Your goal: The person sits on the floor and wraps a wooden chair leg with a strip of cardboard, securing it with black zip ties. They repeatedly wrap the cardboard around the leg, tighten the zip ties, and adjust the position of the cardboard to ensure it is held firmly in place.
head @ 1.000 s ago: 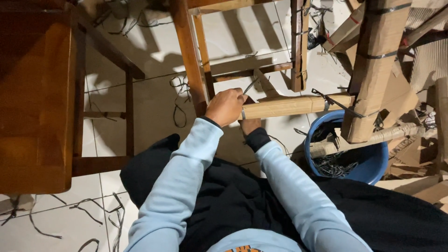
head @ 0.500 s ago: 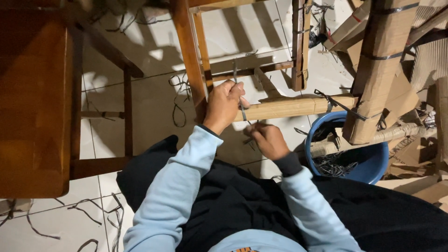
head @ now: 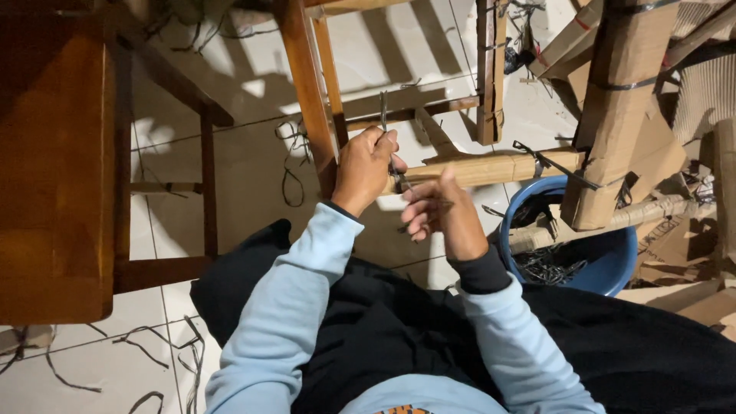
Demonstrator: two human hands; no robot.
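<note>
— Pinching what, exactly, in that left hand (head: 366, 170)?

— My left hand is closed tight around a thin dark metal tool (head: 383, 115); only its slim shaft shows above my knuckles, so I cannot tell what kind it is. Its lower end sits against the cardboard-wrapped horizontal rail (head: 479, 169), close to where the rail meets the chair frame.

— And the right hand (head: 437, 218)?

— Half curled just under the rail, fingers loosely bent on a short dark strip (head: 405, 227). Whether I truly grip it or only touch it, I cannot tell; it is too small.

— Around that?

— The rail's paper wrap is ribbed and tan, bound by dark straps. It joins the smooth orange-brown wooden chair frame (head: 307, 84), cut off at the top. Right of my wrist sits a round blue plastic tub (head: 617, 261), its contents a dark tangle, half hidden by a strapped cardboard-wrapped leg (head: 617, 115). Black strap offcuts (head: 287, 153) lie on the pale tiled floor (head: 245, 161).
</note>
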